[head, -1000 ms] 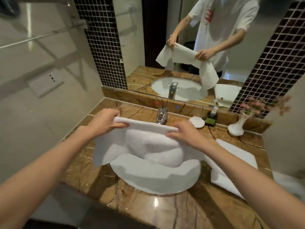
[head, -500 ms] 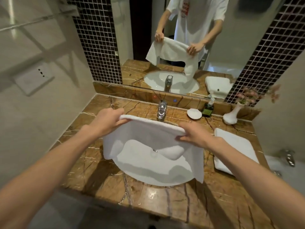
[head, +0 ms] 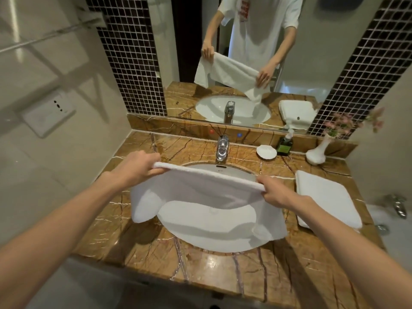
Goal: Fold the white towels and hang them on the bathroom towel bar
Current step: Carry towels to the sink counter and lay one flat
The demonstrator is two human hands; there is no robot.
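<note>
A white towel (head: 200, 190) hangs doubled over above the sink basin (head: 211, 228), stretched between both hands. My left hand (head: 136, 167) pinches its folded top edge at the left end. At the right end my right hand (head: 275, 192) grips the same edge. The towel's loose ends droop lower at the left and right sides. A second white towel (head: 327, 198) lies folded flat on the marble counter to the right of the sink. A metal towel bar (head: 49, 35) runs along the tiled wall at the upper left.
A chrome faucet (head: 222, 149) stands behind the basin. A white soap dish (head: 266, 151), a dark soap bottle (head: 285, 144) and a white vase with pink flowers (head: 317, 152) line the back ledge. The mirror (head: 245, 52) reflects the person. A bathtub tap (head: 399, 205) shows at right.
The towel has been pulled taut and lifted clear of the basin, its sagging middle now straightened. Both hands have spread slightly apart, and the view has tilted downward.
</note>
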